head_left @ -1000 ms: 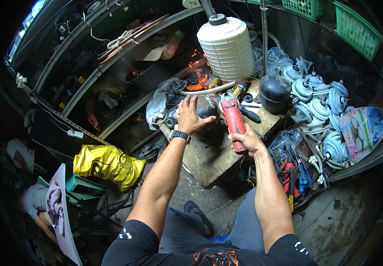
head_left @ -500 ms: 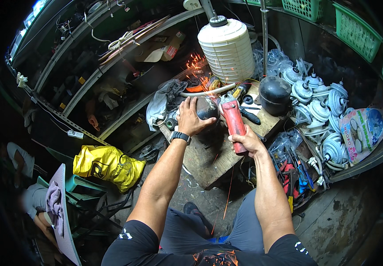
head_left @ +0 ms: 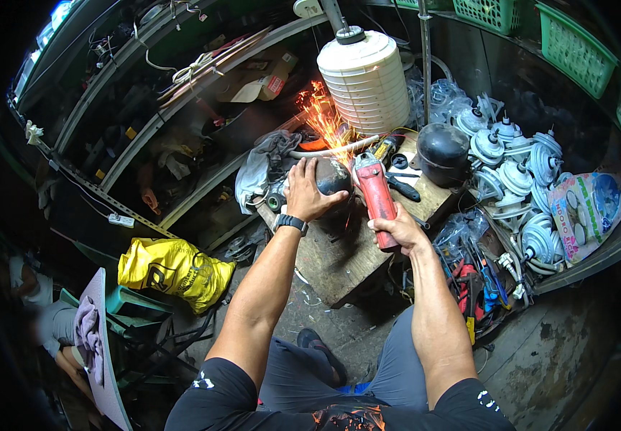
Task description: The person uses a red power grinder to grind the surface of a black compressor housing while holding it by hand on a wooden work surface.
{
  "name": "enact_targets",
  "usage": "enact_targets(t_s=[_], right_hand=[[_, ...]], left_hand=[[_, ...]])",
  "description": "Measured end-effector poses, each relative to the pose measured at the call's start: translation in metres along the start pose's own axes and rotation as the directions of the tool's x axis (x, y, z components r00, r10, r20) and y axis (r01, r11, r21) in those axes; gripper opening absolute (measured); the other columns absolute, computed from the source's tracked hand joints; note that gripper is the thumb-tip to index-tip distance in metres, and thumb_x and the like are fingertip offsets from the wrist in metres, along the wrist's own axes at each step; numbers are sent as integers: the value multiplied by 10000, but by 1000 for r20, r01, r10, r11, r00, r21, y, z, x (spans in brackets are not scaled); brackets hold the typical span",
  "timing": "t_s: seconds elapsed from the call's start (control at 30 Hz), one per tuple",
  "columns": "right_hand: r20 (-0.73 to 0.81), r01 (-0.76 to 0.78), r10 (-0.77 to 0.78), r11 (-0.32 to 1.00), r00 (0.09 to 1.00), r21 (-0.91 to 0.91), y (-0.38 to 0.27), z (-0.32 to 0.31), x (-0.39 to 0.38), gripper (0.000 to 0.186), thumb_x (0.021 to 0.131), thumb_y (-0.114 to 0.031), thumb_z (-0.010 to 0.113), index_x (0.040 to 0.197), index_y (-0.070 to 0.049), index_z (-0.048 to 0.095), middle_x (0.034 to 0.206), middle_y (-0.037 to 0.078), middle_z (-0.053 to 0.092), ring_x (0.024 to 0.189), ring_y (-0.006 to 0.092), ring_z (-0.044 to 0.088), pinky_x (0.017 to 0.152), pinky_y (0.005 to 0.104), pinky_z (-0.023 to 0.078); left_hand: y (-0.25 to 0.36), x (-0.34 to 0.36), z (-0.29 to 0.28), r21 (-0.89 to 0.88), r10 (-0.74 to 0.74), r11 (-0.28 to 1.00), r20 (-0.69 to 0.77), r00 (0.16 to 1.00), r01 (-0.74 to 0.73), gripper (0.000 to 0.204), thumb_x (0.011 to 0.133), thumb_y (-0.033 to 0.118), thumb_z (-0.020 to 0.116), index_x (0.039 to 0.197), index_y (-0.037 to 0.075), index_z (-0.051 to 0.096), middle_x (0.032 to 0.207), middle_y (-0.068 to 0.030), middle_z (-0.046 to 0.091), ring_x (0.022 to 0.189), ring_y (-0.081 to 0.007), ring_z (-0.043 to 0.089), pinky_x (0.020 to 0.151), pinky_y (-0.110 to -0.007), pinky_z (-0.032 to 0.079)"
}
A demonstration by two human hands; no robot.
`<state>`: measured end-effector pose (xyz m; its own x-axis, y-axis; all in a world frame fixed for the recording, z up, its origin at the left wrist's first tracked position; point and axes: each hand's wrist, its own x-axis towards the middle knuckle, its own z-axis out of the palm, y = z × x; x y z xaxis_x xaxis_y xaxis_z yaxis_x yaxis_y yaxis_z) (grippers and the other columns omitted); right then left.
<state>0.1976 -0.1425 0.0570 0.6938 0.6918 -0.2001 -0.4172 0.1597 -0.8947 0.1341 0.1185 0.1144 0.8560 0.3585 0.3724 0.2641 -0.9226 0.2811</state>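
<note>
On the low wooden bench [head_left: 325,273] is a dark, rounded metal canister [head_left: 333,174]. My left hand [head_left: 306,194] is clamped over its left side, thumb across the front and fingers over the top. A red angle grinder [head_left: 376,195] is in my right hand [head_left: 399,231], which wraps round the body's lower end. The grinder's head meets the canister's right side; its disc is hard to make out. Orange sparks [head_left: 328,126] fan up and away from that contact. Right of the grinder stands a black round canister [head_left: 443,152], with a dark-handled tool [head_left: 403,188] lying between.
A white ribbed drum [head_left: 364,82] stands behind the bench. Several grey-white motor-like parts [head_left: 515,176] pile up at right, above hand tools [head_left: 472,287]. At left are a yellow bag [head_left: 174,273], a grey cloth [head_left: 259,169], shelves [head_left: 203,190] and a seated person [head_left: 59,327].
The spark stream is thicker and brighter, rising behind the canister; the long streak falling toward the floor is gone. Both hands keep nearly the same place and hold.
</note>
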Motion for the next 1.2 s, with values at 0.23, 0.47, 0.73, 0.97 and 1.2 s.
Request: enact_targets(t_s=[0.23,0.47,0.73,0.97,1.2], right_hand=[[27,-20,19,999,999,25,3,-1,4,770,788,-83,915,1352,-49,391,1012,112,672,653,200,699,582,375,627],[27,-10,9,1000,1000,16,3,-1,2,768,795,-86,908,1363,-43,393,996,112,669,643,198,695,580,374,626],[40,-27,27,1000,999,13,0,1,7,735,815,-74,889,1359,-35,397,967,114,666,621,207,693,564,374,619],[22,-15,15,1000,1000,22,-1,4,1,704,824,-58,875,1342,-33,399,949,111,665,614,205,693,558,367,617],[54,14,-15,1000,998,27,-4,11,9,617,823,-48,868,1287,-36,462,948,97,667,613,198,693,546,354,612]], left_hand=[[-3,0,2,12,12,1000,-9,1000,-12,1230,651,697,914,1597,61,452,1657,-274,393,1545,-489,342,1228,-645,345],[-4,0,3,4,12,1000,-14,1000,-12,1236,652,703,912,1603,68,444,1662,-274,387,1548,-499,336,1229,-653,341],[0,0,2,18,-10,1000,5,1000,10,1236,653,708,911,1612,86,440,1679,-275,371,1558,-503,324,1225,-656,348],[-3,-1,4,9,3,1000,-10,1000,-3,1233,647,717,908,1607,92,451,1673,-272,382,1557,-497,328,1225,-653,345],[-4,-1,3,42,-10,999,-13,1000,10,1233,653,717,902,1617,101,441,1671,-264,389,1559,-473,337,1239,-645,319]])
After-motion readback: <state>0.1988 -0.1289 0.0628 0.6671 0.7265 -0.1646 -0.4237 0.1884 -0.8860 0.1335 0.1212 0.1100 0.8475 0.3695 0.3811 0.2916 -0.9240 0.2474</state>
